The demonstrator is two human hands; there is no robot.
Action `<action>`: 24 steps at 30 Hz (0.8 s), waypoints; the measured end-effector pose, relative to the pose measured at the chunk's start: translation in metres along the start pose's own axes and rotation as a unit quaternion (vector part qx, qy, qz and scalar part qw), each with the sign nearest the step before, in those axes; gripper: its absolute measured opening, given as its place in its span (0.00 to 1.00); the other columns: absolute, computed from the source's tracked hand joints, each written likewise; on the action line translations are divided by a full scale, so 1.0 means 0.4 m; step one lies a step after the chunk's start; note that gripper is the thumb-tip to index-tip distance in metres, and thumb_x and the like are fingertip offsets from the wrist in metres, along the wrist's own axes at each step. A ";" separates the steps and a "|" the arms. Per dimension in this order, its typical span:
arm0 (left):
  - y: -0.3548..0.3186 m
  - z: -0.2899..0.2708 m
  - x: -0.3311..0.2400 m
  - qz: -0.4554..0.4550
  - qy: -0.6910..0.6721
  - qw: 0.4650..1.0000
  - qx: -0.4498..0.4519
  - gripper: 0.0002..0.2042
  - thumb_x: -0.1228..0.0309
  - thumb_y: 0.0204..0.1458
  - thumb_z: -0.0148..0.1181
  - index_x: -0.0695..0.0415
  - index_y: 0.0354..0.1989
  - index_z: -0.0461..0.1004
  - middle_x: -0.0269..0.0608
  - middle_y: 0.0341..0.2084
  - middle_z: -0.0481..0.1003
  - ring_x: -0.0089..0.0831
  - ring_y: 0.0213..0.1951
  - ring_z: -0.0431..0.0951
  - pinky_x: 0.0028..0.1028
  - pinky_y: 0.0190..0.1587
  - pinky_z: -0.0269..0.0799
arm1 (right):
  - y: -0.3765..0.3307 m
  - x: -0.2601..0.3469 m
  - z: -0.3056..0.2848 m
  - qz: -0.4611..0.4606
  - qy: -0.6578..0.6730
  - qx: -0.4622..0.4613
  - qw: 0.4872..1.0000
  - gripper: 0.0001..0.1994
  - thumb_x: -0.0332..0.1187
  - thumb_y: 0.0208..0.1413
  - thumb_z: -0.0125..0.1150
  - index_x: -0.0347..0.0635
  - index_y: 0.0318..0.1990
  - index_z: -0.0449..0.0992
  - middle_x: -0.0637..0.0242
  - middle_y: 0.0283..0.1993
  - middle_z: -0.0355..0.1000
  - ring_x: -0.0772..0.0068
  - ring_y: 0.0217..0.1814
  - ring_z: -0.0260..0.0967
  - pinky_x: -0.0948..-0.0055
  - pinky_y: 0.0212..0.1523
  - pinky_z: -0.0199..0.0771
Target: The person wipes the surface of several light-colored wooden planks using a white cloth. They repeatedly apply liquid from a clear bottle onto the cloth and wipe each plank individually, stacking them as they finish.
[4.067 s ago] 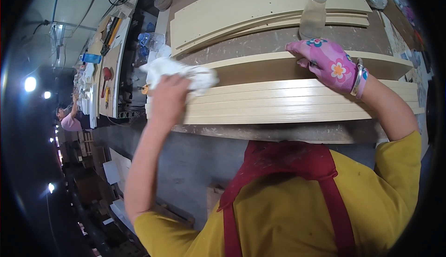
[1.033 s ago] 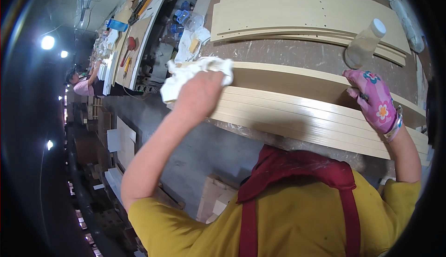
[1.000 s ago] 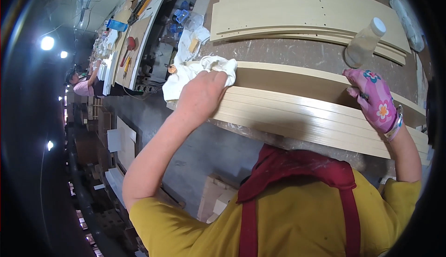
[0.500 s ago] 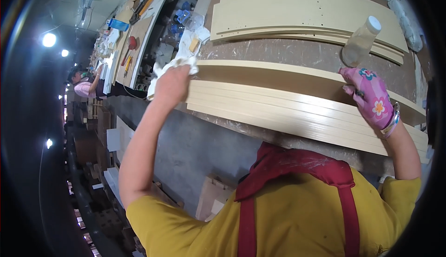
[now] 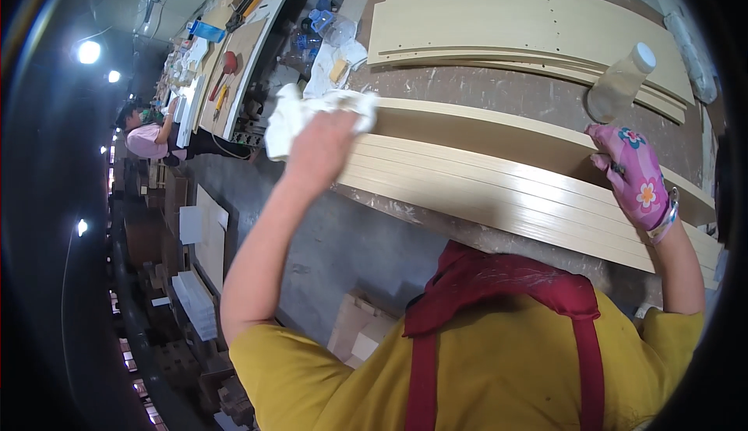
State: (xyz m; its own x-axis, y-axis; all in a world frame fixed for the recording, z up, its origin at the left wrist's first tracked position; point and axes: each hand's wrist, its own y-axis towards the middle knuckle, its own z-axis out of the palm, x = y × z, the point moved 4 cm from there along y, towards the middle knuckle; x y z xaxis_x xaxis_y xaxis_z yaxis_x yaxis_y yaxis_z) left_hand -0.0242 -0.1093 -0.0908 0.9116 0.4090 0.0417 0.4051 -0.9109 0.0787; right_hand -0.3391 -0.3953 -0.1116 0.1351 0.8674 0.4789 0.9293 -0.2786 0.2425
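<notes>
Leaning over a workbench in a yellow shirt and red apron straps, wiping down pale wooden slats. Nearest, the stack of slats lying flat along the bench's front edge, ends overhanging on the left, within easy reach of both arms. Left hand closed over a bunched white rag, pressing it onto the left end of the slats, seemingly to rub the surface. Right hand, in a pink flowered glove, lying fairly flat with fingers spread on the right part of the stack, apparently steadying it against the rubbing. Just beyond the glove, a capped plastic bottle standing upright. Farther back, wider pale panels lying stacked. At far left, another person bending at a cluttered bench.
</notes>
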 end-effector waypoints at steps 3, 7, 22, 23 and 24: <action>-0.025 -0.019 0.216 -0.132 0.076 0.987 0.043 0.10 0.64 0.58 0.52 0.56 0.42 0.74 0.55 0.33 0.77 0.53 0.39 0.77 0.48 0.40 0.72 | 0.000 -0.001 -0.006 0.002 0.002 -0.005 1.000 0.14 0.23 0.52 0.60 0.37 0.47 0.73 0.53 0.38 0.74 0.47 0.42 0.71 0.57 0.43 0.69; -0.045 -0.133 0.301 -0.261 -0.070 0.955 -0.124 0.18 0.56 0.61 0.51 0.60 0.46 0.74 0.59 0.33 0.77 0.55 0.37 0.78 0.43 0.42 0.72 | 0.004 -0.002 0.003 0.005 0.010 -0.010 1.000 0.14 0.23 0.52 0.60 0.37 0.47 0.73 0.53 0.38 0.74 0.46 0.42 0.71 0.57 0.44 0.69; 0.010 -0.021 0.061 -0.096 0.065 0.992 0.054 0.08 0.67 0.54 0.58 0.54 0.40 0.72 0.44 0.35 0.77 0.46 0.40 0.77 0.43 0.39 0.74 | 0.006 0.014 -0.005 -0.003 -0.003 0.000 1.000 0.15 0.19 0.49 0.59 0.37 0.46 0.73 0.54 0.38 0.75 0.48 0.41 0.73 0.58 0.43 0.70; 0.011 -0.020 0.025 -0.084 0.047 0.995 0.019 0.08 0.68 0.54 0.59 0.54 0.40 0.73 0.45 0.34 0.77 0.48 0.38 0.77 0.44 0.38 0.73 | 0.008 0.016 -0.003 -0.007 -0.004 -0.008 1.000 0.15 0.19 0.49 0.59 0.37 0.46 0.73 0.54 0.38 0.75 0.48 0.41 0.73 0.58 0.43 0.70; 0.005 -0.004 -0.038 -0.004 0.054 0.999 0.001 0.06 0.68 0.53 0.59 0.54 0.38 0.72 0.43 0.33 0.77 0.46 0.37 0.77 0.43 0.37 0.72 | 0.008 0.020 -0.001 -0.003 0.001 -0.005 1.000 0.15 0.19 0.49 0.59 0.37 0.46 0.73 0.54 0.38 0.75 0.49 0.41 0.73 0.58 0.43 0.70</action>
State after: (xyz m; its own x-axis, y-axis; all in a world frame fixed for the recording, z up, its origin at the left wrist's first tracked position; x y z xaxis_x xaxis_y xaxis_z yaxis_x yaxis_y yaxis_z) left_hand -0.0375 -0.1174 -0.0898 0.8954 0.4196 0.1488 0.4125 -0.9077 0.0772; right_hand -0.3352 -0.3892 -0.1065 0.1284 0.8686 0.4786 0.9265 -0.2772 0.2543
